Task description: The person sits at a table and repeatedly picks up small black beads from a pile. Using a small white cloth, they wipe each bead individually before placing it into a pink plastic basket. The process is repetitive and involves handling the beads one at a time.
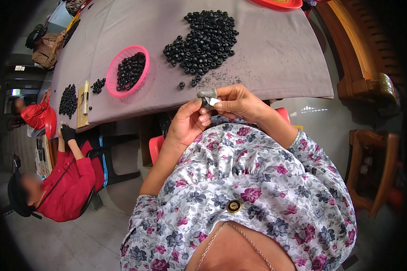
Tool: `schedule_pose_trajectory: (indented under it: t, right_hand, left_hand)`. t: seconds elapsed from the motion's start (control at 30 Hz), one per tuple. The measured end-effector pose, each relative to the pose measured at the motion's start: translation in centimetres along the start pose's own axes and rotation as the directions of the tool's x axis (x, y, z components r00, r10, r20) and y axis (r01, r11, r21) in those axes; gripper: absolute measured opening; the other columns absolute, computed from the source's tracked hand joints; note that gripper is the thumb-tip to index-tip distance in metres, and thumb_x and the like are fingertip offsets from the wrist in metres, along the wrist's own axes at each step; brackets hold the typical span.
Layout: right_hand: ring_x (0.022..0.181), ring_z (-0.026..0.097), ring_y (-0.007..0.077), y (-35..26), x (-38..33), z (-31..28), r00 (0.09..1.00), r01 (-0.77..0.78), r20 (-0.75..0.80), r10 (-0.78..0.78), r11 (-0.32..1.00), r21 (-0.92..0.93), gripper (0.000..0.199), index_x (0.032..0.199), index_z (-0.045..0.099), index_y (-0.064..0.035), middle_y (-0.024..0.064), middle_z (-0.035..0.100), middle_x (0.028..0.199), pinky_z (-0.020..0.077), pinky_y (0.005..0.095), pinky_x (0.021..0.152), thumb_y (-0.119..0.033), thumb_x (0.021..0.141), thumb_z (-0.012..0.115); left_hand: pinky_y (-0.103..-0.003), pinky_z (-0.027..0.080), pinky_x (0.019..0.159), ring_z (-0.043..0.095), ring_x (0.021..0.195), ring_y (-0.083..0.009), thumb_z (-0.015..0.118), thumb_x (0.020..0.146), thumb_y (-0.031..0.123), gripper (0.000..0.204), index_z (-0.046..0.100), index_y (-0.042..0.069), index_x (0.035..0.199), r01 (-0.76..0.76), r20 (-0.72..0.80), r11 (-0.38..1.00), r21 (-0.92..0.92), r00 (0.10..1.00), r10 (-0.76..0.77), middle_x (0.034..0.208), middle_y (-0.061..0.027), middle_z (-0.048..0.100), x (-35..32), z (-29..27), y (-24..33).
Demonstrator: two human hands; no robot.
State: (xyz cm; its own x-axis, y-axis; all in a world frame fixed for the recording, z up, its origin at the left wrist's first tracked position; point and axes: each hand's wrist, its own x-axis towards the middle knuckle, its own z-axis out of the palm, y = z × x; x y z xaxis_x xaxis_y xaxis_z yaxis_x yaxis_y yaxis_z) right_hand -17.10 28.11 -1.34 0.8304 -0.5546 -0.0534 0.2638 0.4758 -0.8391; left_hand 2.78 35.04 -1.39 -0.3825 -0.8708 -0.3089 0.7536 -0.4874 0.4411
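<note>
Left hand (184, 124): bent, pinching a small black piece (206, 105) with thumb and fingers
Right hand (242, 103): thumb and finger pinched on a white bit (214, 102), right against the black piece; a grey thing (206, 95) sits at the top, and I cannot tell if it is a cloth or a finger cover
Black piece: up between both hands, just past the near edge of the tabletop (280, 58), mostly hidden by fingers
Big pile (201, 43): lots of round black bits lie loose in front of the hands, with dark crumbs (221, 77) beside them
Pink basket (123, 93): left of the big pile, with many black bits inside
Small heap (98, 86): a few black bits just left of the pink basket
How far along: looks like partway; one piece is being worked on, not done yet, and many seem left, but I cannot tell which group is finished
</note>
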Motion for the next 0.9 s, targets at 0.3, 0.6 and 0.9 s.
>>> schedule_pose_trajectory:
  t: [0.3, 0.6, 0.9]
  right_hand:
    - [0.058, 0.047, 0.0005, -0.03, -0.20, 0.23, 0.999, 0.003, 0.045, -0.001, 0.999, -0.036, 0.033, 0.119, 0.059, 0.0017, 0.0040, 0.068, 0.096, 0.0321, 0.0166, 0.048, -0.012, 0.089, 0.065]
    - [0.058, 0.047, 0.0004, 0.19, -0.25, -0.15, 0.999, -0.005, 0.053, 0.008, 0.998, -0.058, 0.034, 0.119, 0.059, 0.0017, 0.0037, 0.068, 0.095, 0.0325, 0.0166, 0.048, -0.013, 0.089, 0.066]
    - [0.058, 0.047, 0.0006, 0.09, -0.30, -0.38, 0.999, -0.027, 0.027, 0.028, 0.998, -0.061, 0.036, 0.122, 0.058, 0.0021, 0.0027, 0.068, 0.092, 0.0347, 0.0174, 0.048, -0.011, 0.089, 0.065]
  left_hand:
    - [-0.025, 0.040, 0.058, 0.048, 0.063, -0.0099, 0.063, 0.090, 0.024, 0.020, 0.060, 0.004, 0.094, -0.023, -0.062, 0.999, 0.036, 0.998, 0.025, 0.075, -0.0005, 0.055, 0.01, 0.07, -0.04]
    - [-0.024, 0.041, 0.058, 0.049, 0.063, -0.0099, 0.063, 0.090, 0.023, 0.021, 0.061, 0.003, 0.095, -0.006, -0.045, 0.999, 0.034, 0.999, 0.007, 0.076, -0.0013, 0.056, -0.02, 0.16, -0.11]
    - [-0.023, 0.041, 0.056, 0.048, 0.062, -0.0091, 0.062, 0.091, 0.022, 0.021, 0.060, 0.002, 0.096, 0.046, -0.035, 0.999, 0.017, 0.998, -0.045, 0.074, -0.0003, 0.055, 0.10, 0.52, -0.02]
